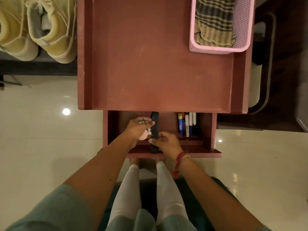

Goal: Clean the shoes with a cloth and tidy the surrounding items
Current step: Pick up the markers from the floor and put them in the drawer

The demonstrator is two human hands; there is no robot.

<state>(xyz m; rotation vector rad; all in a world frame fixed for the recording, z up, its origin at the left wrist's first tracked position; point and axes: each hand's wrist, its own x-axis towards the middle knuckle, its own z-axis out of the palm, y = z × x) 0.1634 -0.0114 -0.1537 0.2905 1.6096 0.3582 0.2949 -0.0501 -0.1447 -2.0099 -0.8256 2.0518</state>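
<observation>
Forearms in green sleeves reach away from the camera, over white-clad legs, into an open drawer at the counter's near edge.

Counter: red-brown top with raised side edges.

Shoes: a pale yellow pair, side by side on a dark ledge at the far left, off the counter.

Basket: pink mesh, at the far right corner of the counter. The cloth, striped and checked, lies bundled inside it.

Pens: a row of markers laid side by side in the right part of the drawer.

Progress, as judged: the cloth sits in the basket and the shoes stand paired, well apart from the hands, so the cleaning appears done. How clean the shoes are cannot be verified from this view. Tidying is in hand and looks late-stage: the items in the drawer's left part are not yet settled and the drawer is not yet shut.

Left hand: fingers curled round a small cylinder with a gold end. A pink rounded object shows under the palm; what it is cannot be told.

Right hand: thumb and fingers pinch the near part of a black bar lying lengthwise in the drawer, between the two hands. A red thread circles this wrist.
</observation>
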